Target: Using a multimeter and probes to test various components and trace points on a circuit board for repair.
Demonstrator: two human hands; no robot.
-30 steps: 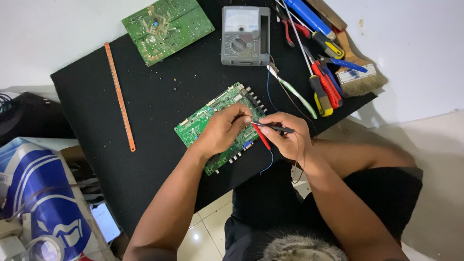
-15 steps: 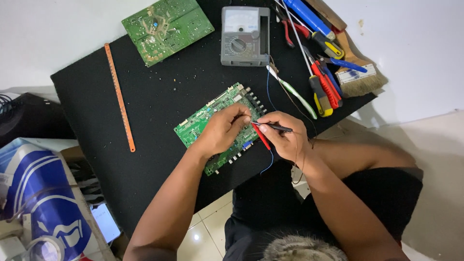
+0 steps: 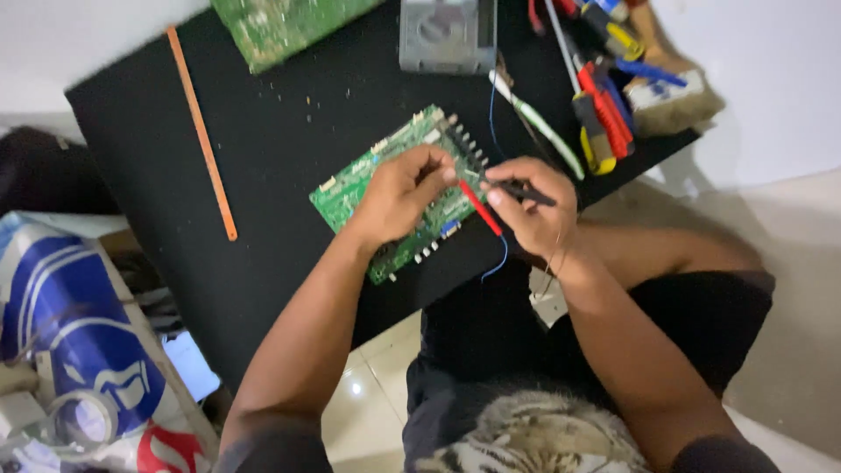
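Note:
A green circuit board (image 3: pixel 363 180) lies on a black mat (image 3: pixel 289 123). My left hand (image 3: pixel 399 193) rests on the board's middle and pinches the top of a red test probe (image 3: pixel 479 208) that slants across the board's right part. My right hand (image 3: pixel 534 206) is just right of the board, fingers closed around a black test probe (image 3: pixel 526 193) whose tip points left toward the board. A thin blue wire (image 3: pixel 499 258) hangs below the probes.
A grey meter (image 3: pixel 447 35) sits at the mat's top edge, a second green board (image 3: pixel 280 22) to its left. An orange strip (image 3: pixel 201 131) lies on the left. Screwdrivers and pliers (image 3: pixel 600 105) and a brush (image 3: pixel 674 96) crowd the right corner. A blue-and-white bag (image 3: pixel 79 342) stands lower left.
The view has shifted down and closer, so the meter and far board are cut off at the top. Both hands stay on the probes at the board.

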